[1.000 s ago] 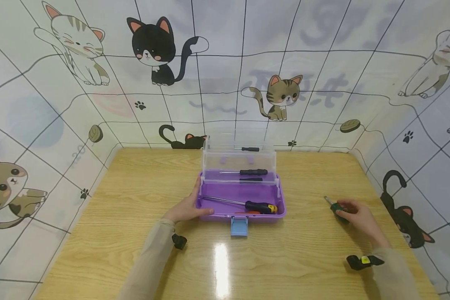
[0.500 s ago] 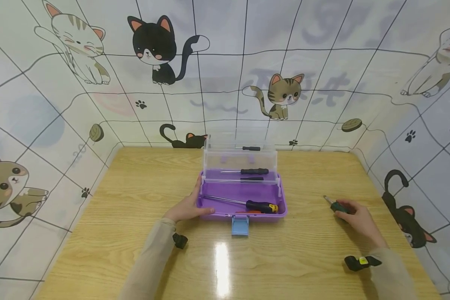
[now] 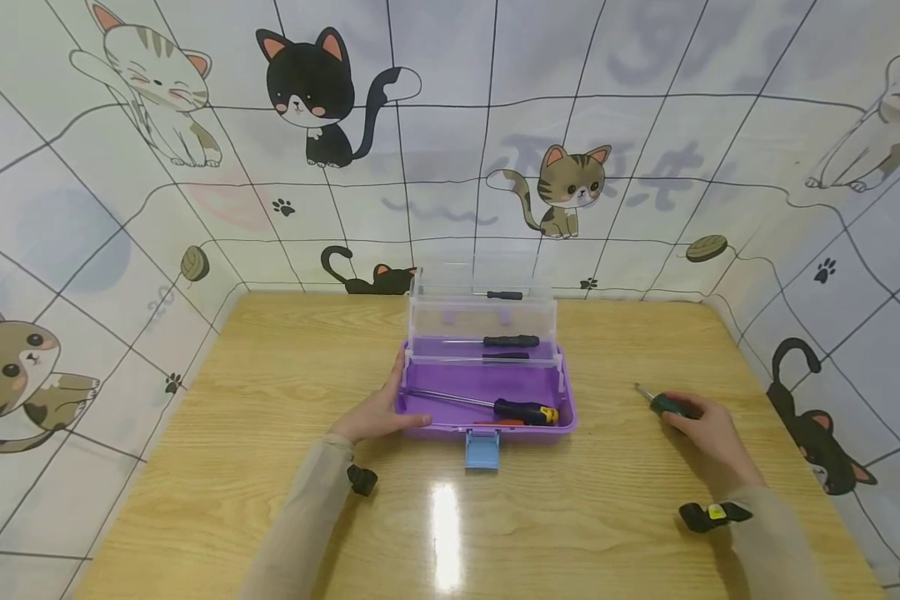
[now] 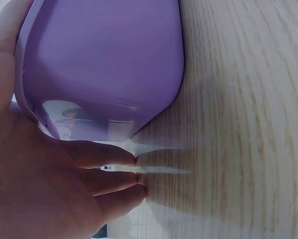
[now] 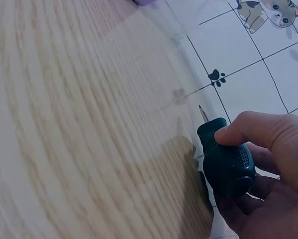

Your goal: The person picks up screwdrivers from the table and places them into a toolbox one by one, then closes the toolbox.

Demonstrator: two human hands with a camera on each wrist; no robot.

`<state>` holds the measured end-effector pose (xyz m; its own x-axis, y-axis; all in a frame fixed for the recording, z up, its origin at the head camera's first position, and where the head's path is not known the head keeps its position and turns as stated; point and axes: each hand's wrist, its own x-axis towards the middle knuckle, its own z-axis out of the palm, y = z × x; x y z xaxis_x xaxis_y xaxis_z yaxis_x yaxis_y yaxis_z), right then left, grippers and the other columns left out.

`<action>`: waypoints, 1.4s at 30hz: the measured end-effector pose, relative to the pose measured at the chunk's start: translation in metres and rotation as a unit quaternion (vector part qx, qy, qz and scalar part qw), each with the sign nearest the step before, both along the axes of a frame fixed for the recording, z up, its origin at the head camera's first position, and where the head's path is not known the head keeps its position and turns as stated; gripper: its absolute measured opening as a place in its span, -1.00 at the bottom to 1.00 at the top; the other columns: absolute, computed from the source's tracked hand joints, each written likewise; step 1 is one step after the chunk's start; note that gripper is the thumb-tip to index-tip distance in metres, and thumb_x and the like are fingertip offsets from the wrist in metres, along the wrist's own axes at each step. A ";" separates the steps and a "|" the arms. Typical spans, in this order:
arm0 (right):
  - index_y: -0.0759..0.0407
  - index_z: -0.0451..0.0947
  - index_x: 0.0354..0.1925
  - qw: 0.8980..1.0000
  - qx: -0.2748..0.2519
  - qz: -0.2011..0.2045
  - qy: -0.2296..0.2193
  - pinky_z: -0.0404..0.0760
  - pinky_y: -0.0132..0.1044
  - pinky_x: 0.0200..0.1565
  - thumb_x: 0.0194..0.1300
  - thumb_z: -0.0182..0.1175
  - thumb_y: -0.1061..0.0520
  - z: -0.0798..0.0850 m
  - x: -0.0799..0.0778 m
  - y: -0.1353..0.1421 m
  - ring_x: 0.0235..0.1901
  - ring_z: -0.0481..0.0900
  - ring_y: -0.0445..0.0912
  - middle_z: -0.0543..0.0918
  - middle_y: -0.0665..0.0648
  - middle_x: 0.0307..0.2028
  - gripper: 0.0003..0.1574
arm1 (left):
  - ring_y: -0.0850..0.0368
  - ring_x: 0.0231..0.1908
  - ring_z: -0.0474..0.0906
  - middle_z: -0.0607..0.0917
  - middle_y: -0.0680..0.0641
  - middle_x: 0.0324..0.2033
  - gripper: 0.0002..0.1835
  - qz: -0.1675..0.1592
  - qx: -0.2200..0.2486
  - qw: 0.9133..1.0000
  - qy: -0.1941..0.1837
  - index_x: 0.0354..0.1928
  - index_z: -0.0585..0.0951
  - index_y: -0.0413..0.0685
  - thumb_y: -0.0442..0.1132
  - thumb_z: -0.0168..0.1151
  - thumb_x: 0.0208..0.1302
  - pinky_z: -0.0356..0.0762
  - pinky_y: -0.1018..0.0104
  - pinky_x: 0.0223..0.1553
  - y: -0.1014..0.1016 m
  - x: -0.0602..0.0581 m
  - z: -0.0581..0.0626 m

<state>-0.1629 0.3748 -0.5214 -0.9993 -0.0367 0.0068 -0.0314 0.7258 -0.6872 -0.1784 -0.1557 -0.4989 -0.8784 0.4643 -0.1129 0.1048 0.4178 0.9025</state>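
A purple toolbox (image 3: 465, 434) stands on the table with its clear tiered lid (image 3: 482, 321) raised and a blue latch (image 3: 482, 450) hanging at the front. My left hand (image 3: 375, 414) holds its left front corner, thumb over the rim and fingers along the left side; in the left wrist view the fingertips reach down toward the wood. To the right of the box, my right hand (image 3: 701, 425) grips a short screwdriver (image 5: 226, 162) by its stubby dark green handle, thumb on top. Its short metal shaft (image 3: 643, 390) points up and left, away from the palm.
Inside the box lie a long black-and-yellow screwdriver (image 3: 525, 412) and something red (image 3: 498, 422) partly hidden at the front. Black-handled screwdrivers (image 3: 512, 341) sit at the clear tiers. The wooden table (image 3: 292, 350) meets cat-printed walls (image 3: 450, 150) at the back and sides.
My right hand has shifted slightly left with the green screwdriver, its shaft turning further toward the left. The left hand stays at the toolbox corner. The whole head view shifts slightly.
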 end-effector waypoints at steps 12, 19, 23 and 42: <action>0.42 0.46 0.18 1.000 -0.025 -0.002 -0.001 0.38 -0.59 -0.20 0.38 0.18 0.11 0.002 -0.006 -0.017 0.06 0.43 0.21 0.49 0.48 0.11 -0.48 | -0.28 0.42 -0.18 -0.33 -0.20 0.48 0.33 0.006 -0.018 1.000 0.003 0.47 -0.52 0.32 -0.04 0.44 0.11 -0.09 -0.20 0.34 0.000 0.000 -0.004; 0.38 0.39 0.26 0.998 -0.054 0.004 -0.028 0.45 -0.54 -0.25 0.41 0.14 0.07 0.012 -0.015 -0.029 0.03 0.43 0.18 0.45 0.48 0.15 -0.42 | -0.26 0.42 -0.20 -0.34 -0.19 0.48 0.32 0.004 -0.019 1.000 0.004 0.47 -0.52 0.34 -0.02 0.44 0.11 -0.10 -0.19 0.35 0.001 0.000 -0.004; 0.36 0.38 0.27 0.997 -0.068 0.009 -0.034 0.45 -0.52 -0.23 0.41 0.14 0.06 0.018 -0.023 -0.034 0.04 0.42 0.15 0.44 0.46 0.16 -0.41 | -0.28 0.42 -0.19 -0.33 -0.20 0.48 0.32 0.004 -0.012 1.000 0.006 0.47 -0.52 0.35 -0.03 0.44 0.11 -0.09 -0.22 0.34 0.001 0.000 -0.003; 0.40 0.40 0.24 0.997 -0.056 0.058 0.000 0.50 -0.46 -0.26 0.41 0.13 0.10 0.056 -0.055 -0.056 -0.06 0.48 0.12 0.49 0.47 0.10 -0.44 | -0.20 0.43 -0.24 -0.37 -0.17 0.48 0.33 0.001 -0.011 1.000 -0.005 0.47 -0.53 0.30 -0.02 0.44 0.11 -0.15 -0.12 0.37 0.000 0.000 0.000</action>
<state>-0.2174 0.3191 -0.4658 -0.9885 -0.1505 0.0171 -0.1100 0.6357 -0.7640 -0.1783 -0.1562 -0.4993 -0.8786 0.4593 -0.1310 0.0953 0.4373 0.8942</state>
